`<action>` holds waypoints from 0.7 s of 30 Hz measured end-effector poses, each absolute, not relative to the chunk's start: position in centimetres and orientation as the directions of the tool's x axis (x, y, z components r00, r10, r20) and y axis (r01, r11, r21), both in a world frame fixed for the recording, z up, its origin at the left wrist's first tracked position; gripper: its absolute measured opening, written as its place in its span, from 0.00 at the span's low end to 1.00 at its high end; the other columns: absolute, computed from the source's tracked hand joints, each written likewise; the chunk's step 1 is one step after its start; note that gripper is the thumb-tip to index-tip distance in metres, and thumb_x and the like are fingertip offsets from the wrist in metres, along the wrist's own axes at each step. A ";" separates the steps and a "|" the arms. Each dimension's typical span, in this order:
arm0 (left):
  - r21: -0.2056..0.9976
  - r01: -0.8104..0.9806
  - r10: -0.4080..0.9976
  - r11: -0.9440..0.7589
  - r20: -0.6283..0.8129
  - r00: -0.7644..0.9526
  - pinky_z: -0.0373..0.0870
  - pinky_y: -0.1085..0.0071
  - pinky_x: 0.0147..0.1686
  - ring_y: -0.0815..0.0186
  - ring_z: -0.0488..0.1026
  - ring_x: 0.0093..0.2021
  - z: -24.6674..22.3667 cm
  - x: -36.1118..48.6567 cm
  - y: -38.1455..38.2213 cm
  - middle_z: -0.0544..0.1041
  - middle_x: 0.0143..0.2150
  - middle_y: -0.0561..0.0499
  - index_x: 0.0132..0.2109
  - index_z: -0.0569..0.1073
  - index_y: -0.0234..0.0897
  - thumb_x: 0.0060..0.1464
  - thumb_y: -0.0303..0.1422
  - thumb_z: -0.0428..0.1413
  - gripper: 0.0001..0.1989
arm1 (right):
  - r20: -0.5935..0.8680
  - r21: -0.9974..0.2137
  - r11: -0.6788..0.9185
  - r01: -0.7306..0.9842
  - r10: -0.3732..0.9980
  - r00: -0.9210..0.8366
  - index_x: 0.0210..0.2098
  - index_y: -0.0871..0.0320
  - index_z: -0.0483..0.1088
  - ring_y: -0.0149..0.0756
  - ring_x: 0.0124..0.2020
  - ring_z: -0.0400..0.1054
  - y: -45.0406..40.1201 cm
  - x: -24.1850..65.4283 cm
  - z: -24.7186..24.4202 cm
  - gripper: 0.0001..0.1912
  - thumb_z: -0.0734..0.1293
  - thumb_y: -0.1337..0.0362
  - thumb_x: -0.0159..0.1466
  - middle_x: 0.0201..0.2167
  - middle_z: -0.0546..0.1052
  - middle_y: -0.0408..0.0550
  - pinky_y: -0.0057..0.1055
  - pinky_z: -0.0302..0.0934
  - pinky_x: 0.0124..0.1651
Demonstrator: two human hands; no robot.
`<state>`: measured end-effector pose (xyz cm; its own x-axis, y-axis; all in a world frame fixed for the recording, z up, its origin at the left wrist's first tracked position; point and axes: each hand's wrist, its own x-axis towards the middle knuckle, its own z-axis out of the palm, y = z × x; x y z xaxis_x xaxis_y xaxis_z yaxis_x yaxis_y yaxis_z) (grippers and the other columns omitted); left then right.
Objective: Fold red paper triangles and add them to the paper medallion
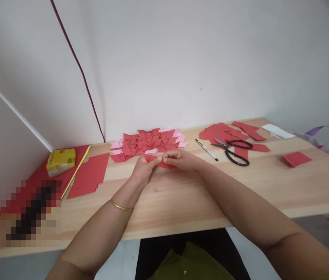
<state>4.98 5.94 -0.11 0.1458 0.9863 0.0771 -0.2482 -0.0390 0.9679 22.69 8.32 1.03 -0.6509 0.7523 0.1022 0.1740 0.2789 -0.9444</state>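
A small piece of red paper [166, 165] is held between both hands over the middle of the wooden table [164, 206]. My left hand [145, 167] pinches its left part, with the thumb on top. On the other side, my right hand [179, 159] pinches it with thumb and forefinger, and the two thumbs nearly meet. The fingers hide part of the paper. Just behind the hands lies a heap of folded red paper pieces [149, 142], with folded pink paper pieces [117, 144] around its edges.
At right lie black-handled scissors [225, 146], a pen [207, 149], red paper scraps [218, 132], a red square [297, 158] and a white strip [278, 131]. At left are red sheets [90, 175] and a yellow packet [62, 161]. A wall [182, 70] stands behind.
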 end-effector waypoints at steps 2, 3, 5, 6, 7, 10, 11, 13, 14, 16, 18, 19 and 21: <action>0.965 -0.259 0.985 -0.038 0.079 0.151 0.68 0.65 0.44 0.63 0.75 0.35 -0.2 4.9 6.0 0.80 0.32 0.47 0.33 0.79 0.31 0.42 0.33 0.65 0.11 | 0.100 -0.942 0.273 0.197 0.784 -0.613 0.31 0.59 0.69 0.28 0.27 0.58 8.2 22.5 1.2 0.17 0.62 0.50 0.60 0.25 0.68 0.40 0.26 0.53 0.33; 0.965 -0.259 0.985 -0.040 0.081 0.150 0.68 0.64 0.45 0.63 0.75 0.35 -0.2 4.8 6.1 0.80 0.32 0.47 0.34 0.79 0.31 0.42 0.33 0.65 0.11 | 0.107 -0.940 0.273 0.207 0.807 -0.581 0.30 0.59 0.69 0.28 0.27 0.58 8.2 22.4 1.2 0.17 0.62 0.50 0.60 0.26 0.68 0.41 0.26 0.53 0.33; 0.967 -0.254 0.985 -0.031 0.072 0.156 0.68 0.64 0.45 0.63 0.75 0.36 -0.4 4.6 6.3 0.80 0.32 0.47 0.33 0.79 0.31 0.41 0.32 0.65 0.11 | 0.122 -0.934 0.278 0.225 0.839 -0.529 0.29 0.60 0.68 0.28 0.27 0.58 8.0 22.1 1.3 0.16 0.62 0.52 0.59 0.25 0.68 0.41 0.26 0.53 0.32; 0.970 -0.242 0.984 -0.017 0.059 0.166 0.68 0.63 0.46 0.63 0.75 0.36 -0.4 4.5 6.4 0.80 0.31 0.47 0.33 0.79 0.31 0.41 0.32 0.65 0.10 | 0.129 -0.928 0.286 0.238 0.848 -0.514 0.29 0.60 0.68 0.27 0.26 0.57 8.0 22.0 1.3 0.15 0.62 0.54 0.59 0.25 0.68 0.41 0.26 0.53 0.32; 0.975 -0.221 0.984 -0.006 0.044 0.171 0.68 0.63 0.46 0.63 0.75 0.36 -0.4 4.4 6.5 0.80 0.32 0.46 0.33 0.79 0.30 0.41 0.32 0.65 0.10 | 0.128 -0.920 0.293 0.260 0.852 -0.507 0.28 0.60 0.67 0.27 0.25 0.57 8.1 22.1 1.3 0.13 0.61 0.55 0.59 0.24 0.67 0.41 0.26 0.52 0.31; 0.994 -0.062 0.995 -0.093 0.095 0.038 0.68 0.64 0.46 0.63 0.74 0.38 -0.1 3.7 6.8 0.79 0.36 0.46 0.35 0.78 0.32 0.45 0.35 0.62 0.11 | 0.114 -0.865 0.358 0.351 0.823 -0.557 0.28 0.59 0.67 0.28 0.25 0.58 8.6 22.8 1.1 0.08 0.60 0.61 0.58 0.24 0.67 0.40 0.26 0.52 0.31; 0.984 0.047 0.984 -0.173 0.175 -0.040 0.68 0.64 0.46 0.63 0.74 0.39 0.2 3.4 6.8 0.79 0.37 0.46 0.37 0.77 0.34 0.47 0.36 0.61 0.11 | 0.118 -0.825 0.408 0.392 0.802 -0.585 0.27 0.59 0.67 0.29 0.27 0.59 8.8 23.0 1.0 0.07 0.60 0.63 0.57 0.25 0.67 0.41 0.26 0.53 0.33; 0.874 0.342 0.907 -0.347 0.405 -0.114 0.67 0.65 0.46 0.64 0.72 0.41 0.8 3.0 6.7 0.78 0.39 0.47 0.39 0.77 0.36 0.50 0.35 0.59 0.10 | 0.124 -0.707 0.509 0.491 0.772 -0.623 0.25 0.59 0.67 0.32 0.32 0.61 9.2 23.5 0.6 0.06 0.60 0.66 0.55 0.27 0.69 0.43 0.27 0.54 0.37; 0.785 0.463 0.868 -0.411 0.492 -0.064 0.67 0.66 0.46 0.64 0.72 0.41 1.0 2.9 6.5 0.77 0.39 0.47 0.39 0.76 0.36 0.52 0.33 0.57 0.09 | 0.121 -0.640 0.543 0.544 0.770 -0.626 0.24 0.59 0.67 0.33 0.34 0.62 9.3 23.5 0.5 0.06 0.60 0.67 0.55 0.28 0.69 0.44 0.28 0.54 0.39; 0.633 0.574 0.821 -0.519 0.557 0.129 0.68 0.67 0.44 0.65 0.72 0.40 1.2 3.1 6.0 0.77 0.38 0.47 0.38 0.76 0.37 0.55 0.30 0.54 0.07 | 0.095 -0.522 0.549 0.653 0.798 -0.596 0.23 0.59 0.67 0.35 0.36 0.61 9.3 23.4 0.2 0.06 0.60 0.67 0.55 0.29 0.70 0.46 0.30 0.53 0.41; 0.518 0.610 0.790 -0.599 0.505 0.347 0.68 0.68 0.42 0.66 0.72 0.39 0.9 3.7 5.6 0.77 0.37 0.48 0.38 0.76 0.37 0.56 0.26 0.51 0.09 | 0.065 -0.451 0.531 0.717 0.821 -0.567 0.24 0.58 0.68 0.37 0.38 0.61 9.2 23.2 0.1 0.07 0.61 0.65 0.56 0.31 0.71 0.47 0.32 0.52 0.42; 0.475 0.622 0.780 -0.622 0.448 0.438 0.68 0.69 0.41 0.66 0.72 0.38 0.6 4.0 5.5 0.77 0.36 0.48 0.38 0.76 0.36 0.55 0.25 0.52 0.09 | 0.058 -0.433 0.523 0.734 0.829 -0.557 0.24 0.58 0.68 0.38 0.39 0.61 9.1 23.0 0.1 0.07 0.61 0.64 0.56 0.33 0.71 0.48 0.32 0.52 0.42; 0.407 0.655 0.771 -0.637 0.324 0.548 0.68 0.69 0.40 0.65 0.72 0.37 -0.1 4.5 5.3 0.75 0.35 0.48 0.39 0.76 0.36 0.54 0.25 0.53 0.08 | 0.039 -0.419 0.509 0.752 0.838 -0.545 0.25 0.57 0.69 0.40 0.40 0.61 9.0 22.8 0.1 0.08 0.62 0.62 0.57 0.34 0.71 0.49 0.34 0.52 0.42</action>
<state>4.47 5.31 -0.05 0.5481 0.7711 0.3241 0.6553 -0.6366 0.4065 22.77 8.96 0.09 -0.5450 0.8375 0.0385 0.7523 0.5088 -0.4186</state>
